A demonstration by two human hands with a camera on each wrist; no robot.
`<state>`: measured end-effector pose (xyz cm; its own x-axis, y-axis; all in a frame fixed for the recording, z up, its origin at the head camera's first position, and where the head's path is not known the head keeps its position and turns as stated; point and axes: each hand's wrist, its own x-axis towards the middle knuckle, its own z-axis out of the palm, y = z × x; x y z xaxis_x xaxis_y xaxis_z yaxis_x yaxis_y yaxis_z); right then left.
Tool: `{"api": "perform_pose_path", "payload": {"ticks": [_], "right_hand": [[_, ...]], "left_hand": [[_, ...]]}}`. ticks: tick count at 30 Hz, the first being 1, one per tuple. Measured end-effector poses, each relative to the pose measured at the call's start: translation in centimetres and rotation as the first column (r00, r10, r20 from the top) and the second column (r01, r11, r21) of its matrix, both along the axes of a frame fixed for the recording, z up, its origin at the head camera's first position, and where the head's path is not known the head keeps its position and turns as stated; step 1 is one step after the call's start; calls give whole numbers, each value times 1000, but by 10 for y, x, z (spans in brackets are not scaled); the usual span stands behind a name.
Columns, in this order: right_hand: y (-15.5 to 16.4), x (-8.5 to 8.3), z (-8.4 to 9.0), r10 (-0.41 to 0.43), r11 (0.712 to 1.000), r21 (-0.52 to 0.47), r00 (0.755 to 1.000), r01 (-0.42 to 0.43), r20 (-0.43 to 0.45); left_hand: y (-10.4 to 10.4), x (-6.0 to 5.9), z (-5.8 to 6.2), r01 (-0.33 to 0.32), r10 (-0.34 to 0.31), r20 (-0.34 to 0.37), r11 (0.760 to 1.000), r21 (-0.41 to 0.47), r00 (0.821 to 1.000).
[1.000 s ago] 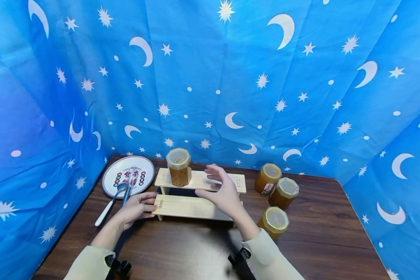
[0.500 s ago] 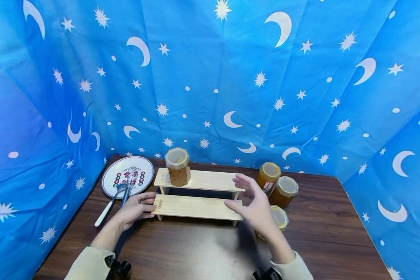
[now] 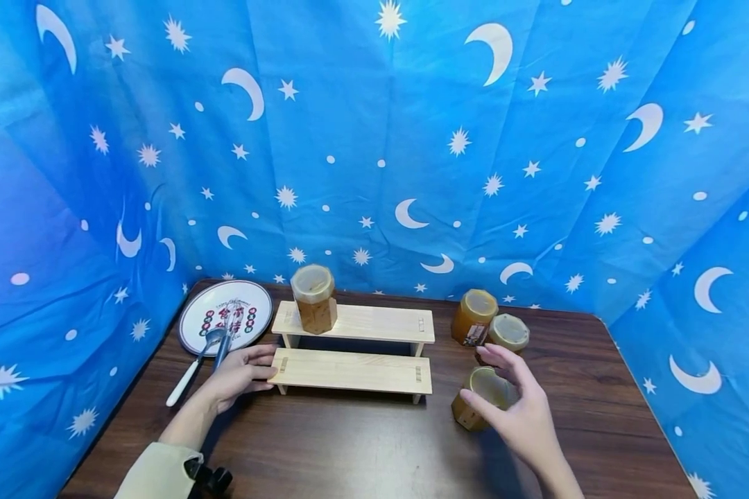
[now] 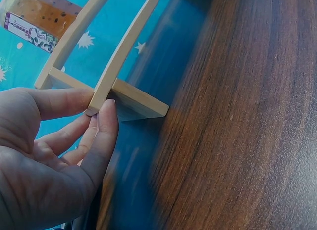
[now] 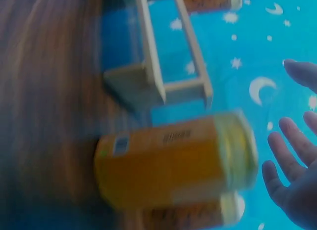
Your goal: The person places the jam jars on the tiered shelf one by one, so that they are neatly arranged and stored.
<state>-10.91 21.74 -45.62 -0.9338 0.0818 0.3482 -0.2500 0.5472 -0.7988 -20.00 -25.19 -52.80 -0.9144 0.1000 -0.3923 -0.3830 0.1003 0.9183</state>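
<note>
A two-step wooden shelf (image 3: 352, 369) stands mid-table, with one amber jar (image 3: 313, 298) on the left end of its upper step. My left hand (image 3: 240, 374) rests against the left end of the lower step (image 4: 101, 99), fingers straight and touching the wood. My right hand (image 3: 517, 404) hovers open over a jar (image 3: 478, 400) near the shelf's right end, fingers spread around its lid without gripping. In the right wrist view that jar (image 5: 173, 161) is blurred, with my fingers (image 5: 285, 156) apart from it.
Two more amber jars (image 3: 474, 317) (image 3: 508, 333) stand behind the near one at the right. A round printed plate (image 3: 226, 324) lies back left, with a white-handled spoon (image 3: 193, 366) beside it. Blue star-and-moon cloth walls in the brown table (image 3: 349, 443).
My right hand has swung from above the shelf's upper step rightward and down to the nearest jar. The left hand has stayed on the shelf's end.
</note>
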Motion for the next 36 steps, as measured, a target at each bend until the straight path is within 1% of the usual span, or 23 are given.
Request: {"api": "perform_pose_path", "payload": {"ticks": [4,6,9,13,16,18,21,24,27,32,36], "right_hand": [[15,8,-11,-63,997,40,998,63,0],[22,10,-16,-85,995,53,996,84,13],[29,14,-24,-108,993,53,991,104,77],[36,17,-37,-90,996,14,979,89,185],[38,19,-49,-68,997,-17,972,74,227],[39,19,-58,-62,996,-42,971,73,229],[42,20,-72,-57,994,-75,976,74,210],[44,19,-82,-26,993,-108,982,47,189],[47,19,-88,-10,996,-81,978,27,208],[48,17,-92,-16,1000,17,954,11,301],[47,14,-93,-22,998,60,944,2,329]], "left_hand": [[-1,0,-1,-3,3,0,1000,2,1000],[-1,0,-1,-5,5,-1,1000,2,1000],[-2,1,-1,-2,2,-3,1000,-1,1000],[-2,1,-2,-4,4,1,1000,0,1000],[-2,0,-3,-10,10,8,1000,-1,1000],[-2,0,-3,-15,15,12,1000,-3,1000],[-2,-1,-3,-10,10,8,1000,-8,1000],[-3,-1,-2,-14,14,6,1000,-9,1000],[-2,-1,-2,-11,11,3,1000,-9,1000],[-1,-1,-1,-6,6,0,1000,-8,1000],[-1,0,0,-2,2,-1,1000,1,1000]]}}
